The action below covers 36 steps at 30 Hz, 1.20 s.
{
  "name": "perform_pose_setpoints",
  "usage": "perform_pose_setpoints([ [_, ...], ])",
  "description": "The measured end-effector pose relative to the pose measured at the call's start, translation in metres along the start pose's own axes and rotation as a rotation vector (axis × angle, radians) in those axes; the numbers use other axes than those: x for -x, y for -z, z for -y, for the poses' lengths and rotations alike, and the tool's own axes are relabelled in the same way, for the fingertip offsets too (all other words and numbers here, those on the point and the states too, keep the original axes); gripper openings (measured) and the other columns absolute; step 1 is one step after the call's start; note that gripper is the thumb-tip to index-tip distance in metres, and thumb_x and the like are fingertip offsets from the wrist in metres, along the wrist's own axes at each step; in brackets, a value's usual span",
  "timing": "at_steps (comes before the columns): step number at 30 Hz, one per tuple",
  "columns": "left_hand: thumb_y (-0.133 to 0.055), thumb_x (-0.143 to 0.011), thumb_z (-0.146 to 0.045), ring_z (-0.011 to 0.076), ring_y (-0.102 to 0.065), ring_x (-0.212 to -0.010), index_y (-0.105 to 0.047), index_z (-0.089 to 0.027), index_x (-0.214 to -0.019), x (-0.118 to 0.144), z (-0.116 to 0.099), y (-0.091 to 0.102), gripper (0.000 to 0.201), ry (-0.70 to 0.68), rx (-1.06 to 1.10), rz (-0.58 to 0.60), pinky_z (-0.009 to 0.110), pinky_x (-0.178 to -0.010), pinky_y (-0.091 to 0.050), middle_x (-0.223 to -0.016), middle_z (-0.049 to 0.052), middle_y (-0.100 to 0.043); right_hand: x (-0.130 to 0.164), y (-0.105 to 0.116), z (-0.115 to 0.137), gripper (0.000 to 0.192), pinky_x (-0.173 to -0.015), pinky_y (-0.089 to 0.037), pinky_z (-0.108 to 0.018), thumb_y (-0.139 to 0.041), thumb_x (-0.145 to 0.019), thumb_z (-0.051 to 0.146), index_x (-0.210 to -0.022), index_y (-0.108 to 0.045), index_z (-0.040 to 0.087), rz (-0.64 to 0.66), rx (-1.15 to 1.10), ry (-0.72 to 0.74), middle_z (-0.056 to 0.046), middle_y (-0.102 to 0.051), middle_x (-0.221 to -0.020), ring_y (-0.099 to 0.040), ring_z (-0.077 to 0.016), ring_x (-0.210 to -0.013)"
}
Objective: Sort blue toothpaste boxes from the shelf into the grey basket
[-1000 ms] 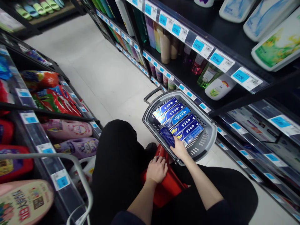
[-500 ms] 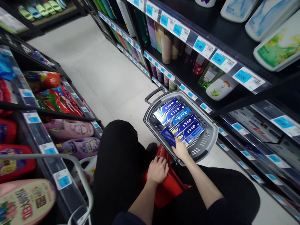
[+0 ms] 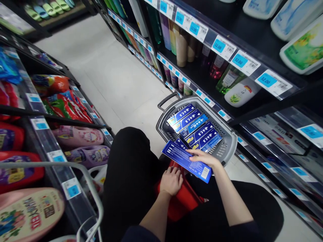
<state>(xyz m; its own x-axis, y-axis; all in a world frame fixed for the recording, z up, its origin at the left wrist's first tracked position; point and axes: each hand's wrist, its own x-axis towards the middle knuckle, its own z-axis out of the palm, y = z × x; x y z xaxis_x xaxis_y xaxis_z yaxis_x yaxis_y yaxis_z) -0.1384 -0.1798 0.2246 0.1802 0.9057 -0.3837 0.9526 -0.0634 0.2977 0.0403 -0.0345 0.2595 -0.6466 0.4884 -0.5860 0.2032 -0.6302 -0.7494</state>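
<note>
My right hand [image 3: 205, 157] grips a long blue toothpaste box [image 3: 186, 160], held flat just above the near rim of a grey shopping basket [image 3: 228, 136]. Several more blue toothpaste boxes [image 3: 193, 126] lie side by side inside the basket. My left hand [image 3: 171, 180] rests with curled fingers on a red basket [image 3: 183, 198] between my knees. Black trousers cover both legs.
Dark shelves line both sides of a pale tiled aisle [image 3: 106, 74]. On the right stand bottles [image 3: 181, 50] and blue price tags [image 3: 238, 60]. On the left are bright detergent bags [image 3: 60, 104] and jugs [image 3: 78, 136]. A grey metal cart handle [image 3: 83, 174] curves at lower left.
My right hand has lifted one blue box out of the grey basket and drawn it back toward me. The left hand stays on the red basket.
</note>
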Motion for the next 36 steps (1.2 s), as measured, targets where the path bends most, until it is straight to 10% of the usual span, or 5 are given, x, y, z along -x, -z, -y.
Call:
perform_pose_setpoints([
  [24, -0.042, -0.090, -0.028, 0.0285, -0.055, -0.101, -0.066, -0.020, -0.097, -0.001, -0.001, 0.002, 0.026, -0.004, -0.031, 0.024, 0.041, -0.082, -0.046, -0.101, 0.008, -0.068, -0.003, 0.001, -0.005, 0.059, -0.094, -0.046, -0.039, -0.077, -0.058, 0.040, -0.113, -0.062, 0.023, -0.084, -0.165, -0.038, -0.006, -0.065, -0.119, -0.063, -0.0238, -0.105],
  [36, -0.043, -0.089, -0.027, 0.0286, -0.054, -0.102, -0.067, -0.019, -0.097, -0.001, -0.001, 0.002, 0.027, 0.004, 0.000, 0.022, 0.042, -0.083, -0.045, -0.105, 0.008, -0.068, 0.009, 0.002, 0.007, 0.089, -0.078, -0.054, -0.041, -0.049, -0.060, 0.086, -0.116, -0.060, 0.018, 0.048, -0.567, 0.157, -0.013, -0.069, -0.107, -0.066, -0.0268, -0.088],
])
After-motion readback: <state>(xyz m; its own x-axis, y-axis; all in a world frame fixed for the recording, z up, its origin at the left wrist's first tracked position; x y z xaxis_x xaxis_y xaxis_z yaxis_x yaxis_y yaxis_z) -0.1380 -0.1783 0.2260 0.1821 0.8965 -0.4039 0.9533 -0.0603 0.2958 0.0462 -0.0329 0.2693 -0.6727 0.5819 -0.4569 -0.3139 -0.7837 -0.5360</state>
